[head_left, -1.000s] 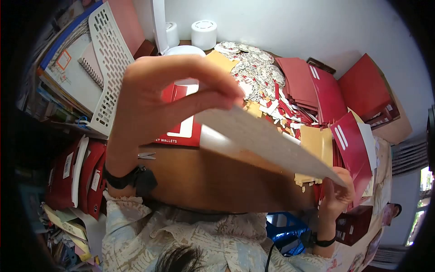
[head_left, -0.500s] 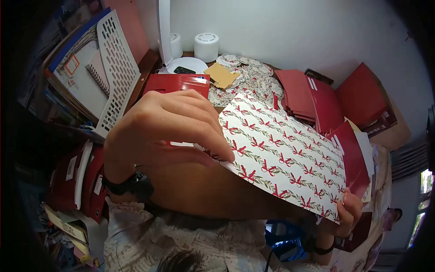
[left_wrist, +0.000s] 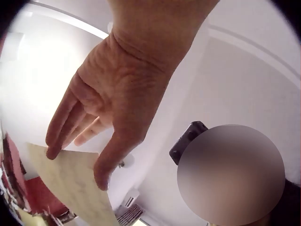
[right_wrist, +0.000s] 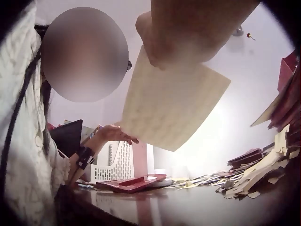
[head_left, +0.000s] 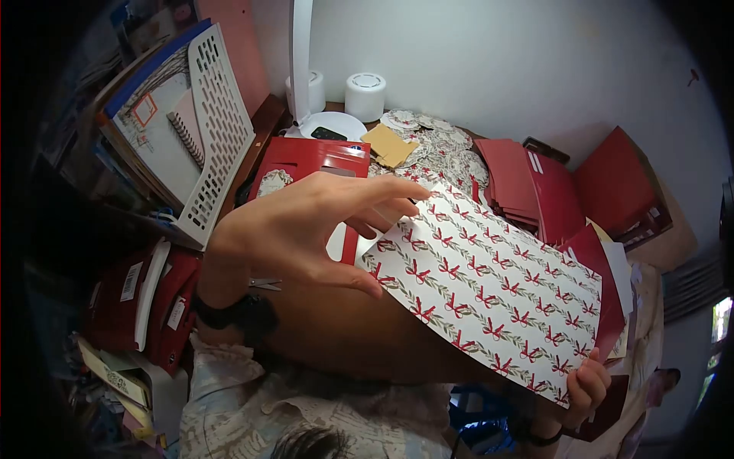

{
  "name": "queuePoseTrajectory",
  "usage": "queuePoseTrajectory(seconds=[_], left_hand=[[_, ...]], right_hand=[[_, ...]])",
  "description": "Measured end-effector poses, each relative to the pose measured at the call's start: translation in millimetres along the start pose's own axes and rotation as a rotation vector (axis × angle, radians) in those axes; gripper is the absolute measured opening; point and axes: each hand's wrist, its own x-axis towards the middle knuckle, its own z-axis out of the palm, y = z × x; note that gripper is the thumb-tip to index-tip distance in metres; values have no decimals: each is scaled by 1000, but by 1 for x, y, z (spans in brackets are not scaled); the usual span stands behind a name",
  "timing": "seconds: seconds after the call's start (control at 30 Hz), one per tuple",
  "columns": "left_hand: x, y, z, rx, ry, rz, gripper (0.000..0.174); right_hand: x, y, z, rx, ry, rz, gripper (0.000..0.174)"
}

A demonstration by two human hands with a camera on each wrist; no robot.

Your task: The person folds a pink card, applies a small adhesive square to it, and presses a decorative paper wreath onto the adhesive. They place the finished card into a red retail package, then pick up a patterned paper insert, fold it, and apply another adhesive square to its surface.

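A sheet of white paper [head_left: 489, 291] printed with red bows and green sprigs is held up over the brown table, tilted, its patterned face toward the head camera. My right hand [head_left: 589, 389] grips its lower right corner with curled fingers. At the sheet's left edge is my left hand [head_left: 306, 233], thumb and fingers spread well apart, the fingertips close by the upper left corner. From the right wrist view the plain cream back of the sheet [right_wrist: 171, 110] shows, with the left hand [right_wrist: 113, 134] beyond it. In the left wrist view the thumb overlaps the sheet's edge.
Behind the left hand lies a red packet [head_left: 306, 157], with small scissors [head_left: 265, 284] nearer the front. Round patterned paper cut-outs [head_left: 443, 145] pile up at the back, beside stacked red envelopes [head_left: 508, 180]. A white perforated file holder [head_left: 214, 145] stands at left, near the lamp base [head_left: 340, 122].
The sheet was nearly edge-on with its plain side showing; it has turned its patterned face to the head camera. My left thumb and fingers, pinched together on it earlier, have spread apart.
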Motion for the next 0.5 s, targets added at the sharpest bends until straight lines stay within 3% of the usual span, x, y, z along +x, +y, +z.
queuePoseTrajectory(seconds=[0.13,0.23,0.37,0.5], left_hand=[[0,4,-1,19,35,12,86],[-2,12,-7,111,32,-62,78],[-5,0,-14,213,40,46,62],[-3,3,-14,222,40,-13,54]], right_hand=[[11,-9,-2,-4,-75,8,28],[7,-8,4,81,-61,-6,10],[21,-15,3,119,-165,-91,22],[28,-21,9,99,-204,-215,27]])
